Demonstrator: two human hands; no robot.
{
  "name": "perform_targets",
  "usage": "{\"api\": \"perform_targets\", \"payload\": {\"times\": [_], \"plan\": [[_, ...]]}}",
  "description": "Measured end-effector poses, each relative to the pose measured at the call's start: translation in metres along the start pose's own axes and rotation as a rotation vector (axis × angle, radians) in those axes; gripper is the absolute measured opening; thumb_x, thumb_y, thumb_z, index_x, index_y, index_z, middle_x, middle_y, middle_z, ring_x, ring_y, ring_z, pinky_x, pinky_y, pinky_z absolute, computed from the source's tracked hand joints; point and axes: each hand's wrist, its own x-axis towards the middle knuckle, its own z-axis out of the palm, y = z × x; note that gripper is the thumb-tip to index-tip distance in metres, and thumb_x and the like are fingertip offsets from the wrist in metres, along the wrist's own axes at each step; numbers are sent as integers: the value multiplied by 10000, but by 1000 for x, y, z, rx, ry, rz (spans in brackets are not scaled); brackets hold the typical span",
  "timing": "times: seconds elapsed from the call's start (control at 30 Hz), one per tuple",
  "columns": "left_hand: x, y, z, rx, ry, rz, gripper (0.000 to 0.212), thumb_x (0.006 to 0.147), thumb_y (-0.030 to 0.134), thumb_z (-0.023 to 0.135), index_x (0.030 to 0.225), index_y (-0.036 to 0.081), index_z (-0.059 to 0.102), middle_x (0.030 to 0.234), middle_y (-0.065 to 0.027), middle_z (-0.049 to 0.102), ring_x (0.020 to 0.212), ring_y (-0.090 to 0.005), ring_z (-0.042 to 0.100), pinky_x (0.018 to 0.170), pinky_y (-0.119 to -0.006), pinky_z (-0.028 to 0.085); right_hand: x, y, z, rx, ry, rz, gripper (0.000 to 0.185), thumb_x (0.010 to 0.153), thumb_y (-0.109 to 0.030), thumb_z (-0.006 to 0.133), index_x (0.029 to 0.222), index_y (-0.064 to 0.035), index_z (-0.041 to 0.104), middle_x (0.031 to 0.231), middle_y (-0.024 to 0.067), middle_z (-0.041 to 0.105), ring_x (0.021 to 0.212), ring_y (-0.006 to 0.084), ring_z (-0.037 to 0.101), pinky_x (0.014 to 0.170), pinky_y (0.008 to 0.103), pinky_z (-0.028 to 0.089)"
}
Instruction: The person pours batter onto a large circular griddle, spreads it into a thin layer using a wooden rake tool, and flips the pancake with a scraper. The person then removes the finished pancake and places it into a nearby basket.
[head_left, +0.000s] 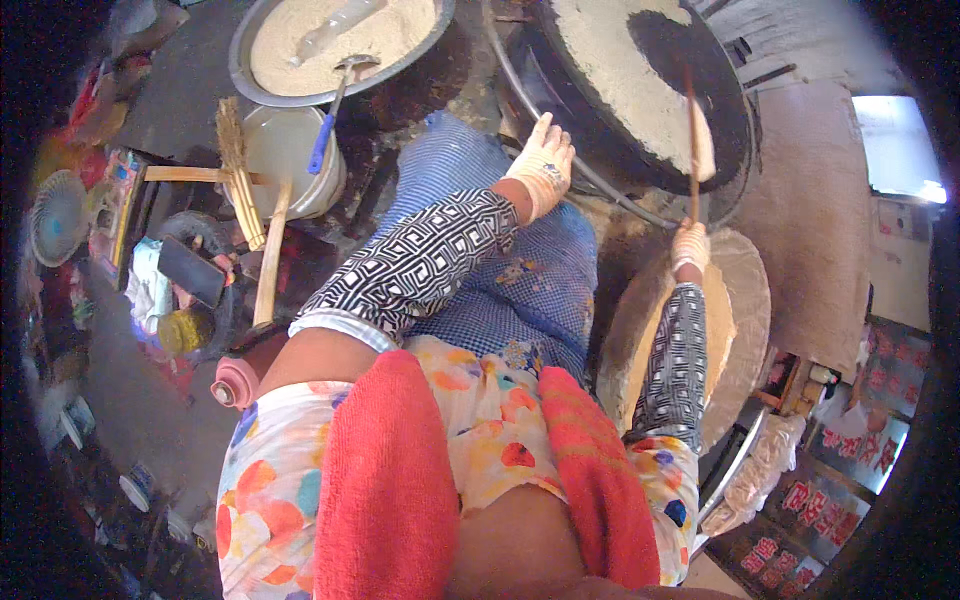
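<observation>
A large round black griddle (720, 67) carries a broad curved band of pale batter (611, 82); part of its dark surface shows. My right hand (690, 244), in a whitish glove, grips the thin stick (692, 191) of a spreader. Its far end lies over the batter's edge, slightly blurred. My left hand (541, 165), gloved too, is beside the metal ring (592, 178) around the griddle. Its fingers extend towards the ring, and nothing shows in it; the palm is hidden. Beneath my right forearm lies a round tan flatbread (721, 315) on a wider round base (750, 281).
At the top left, a metal basin (238, 71) holds pale batter and a ladle with a blue handle (321, 144). Below stand a white bucket (330, 184) and a straw brush (238, 180). A phone (191, 270) lies further left. A brown board (810, 225) borders the griddle.
</observation>
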Motion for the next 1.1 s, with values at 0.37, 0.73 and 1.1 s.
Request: {"api": "perform_targets", "payload": {"times": [0.37,0.73,1.1], "plan": [[-1,-33,5,-1,32,-69,465,918,158,399,1335,-25,495,1418,-176,475,1352,-311,403,1148,-603,124,16,2,-8,57,2,10,406,958,-434,457,981,-58,609,892,275,653,889,496,601,803,557,467],[10,-83,24,-82,13,-218,450,901,192,430,1302,2,501,1412,-166,475,1357,-299,400,1136,-616,94,3,-36,-39,116,-62,-39,390,965,-390,443,941,-32,597,931,288,645,926,468,609,796,552,474],[26,-114,7,-164,-7,-291,643,831,385,608,1335,3,490,1433,-140,457,1366,-292,362,1122,-632,77,-12,-27,-23,120,25,-54,393,955,-386,447,922,-32,615,857,301,642,845,468,630,761,560,496]]}}
